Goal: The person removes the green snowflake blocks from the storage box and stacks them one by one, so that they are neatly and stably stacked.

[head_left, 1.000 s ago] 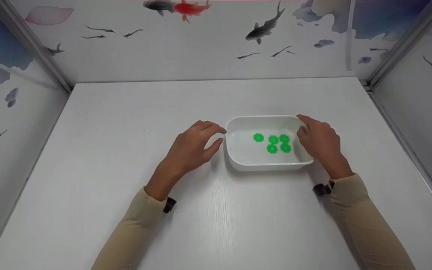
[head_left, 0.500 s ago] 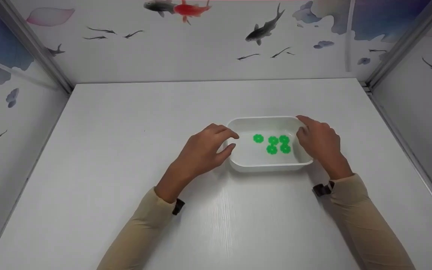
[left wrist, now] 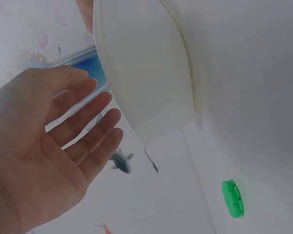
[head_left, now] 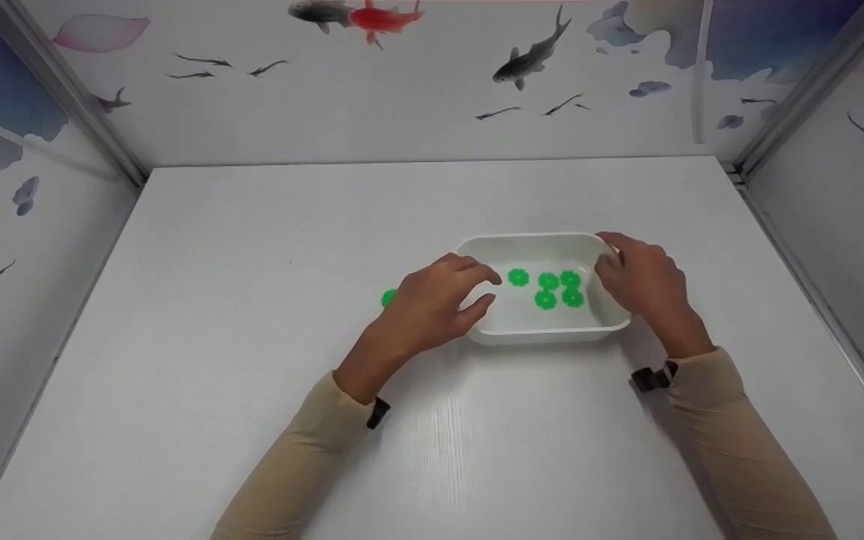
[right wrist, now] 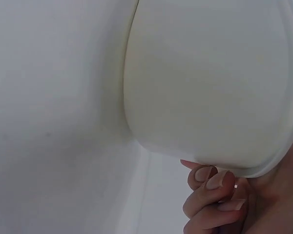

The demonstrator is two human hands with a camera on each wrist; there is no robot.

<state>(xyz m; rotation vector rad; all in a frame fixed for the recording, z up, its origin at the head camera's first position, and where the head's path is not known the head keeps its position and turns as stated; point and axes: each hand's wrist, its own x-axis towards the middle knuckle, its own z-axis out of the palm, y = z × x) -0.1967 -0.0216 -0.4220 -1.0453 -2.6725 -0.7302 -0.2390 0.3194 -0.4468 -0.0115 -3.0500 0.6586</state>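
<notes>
A white rectangular tub [head_left: 544, 335] stands on the table, with several green flower-shaped pieces [head_left: 545, 299] lying on its floor. My right hand [head_left: 646, 281] grips the tub's right end; its fingers [right wrist: 215, 181] are curled at the rim in the right wrist view. Over the tub's left end hovers my left hand [head_left: 436, 304], thumb and fingers apart. In the left wrist view its fingers [left wrist: 98, 127] are loosely bent and hold nothing, beside the tub's outer wall [left wrist: 146, 58]. Another green flower-shaped piece [left wrist: 233, 199] lies on the table left of the tub, partly hidden by my left hand in the head view.
The white table [head_left: 252, 240] is bounded by a back wall [head_left: 372, 120] and side walls printed with fish and ink patterns. The tub sits right of the table's middle. A dark wrist device [head_left: 651, 379] shows at the right cuff.
My left hand has moved right, from beside the tub to over its left end. The loose green piece has come into view behind it. The right hand and tub have hardly moved.
</notes>
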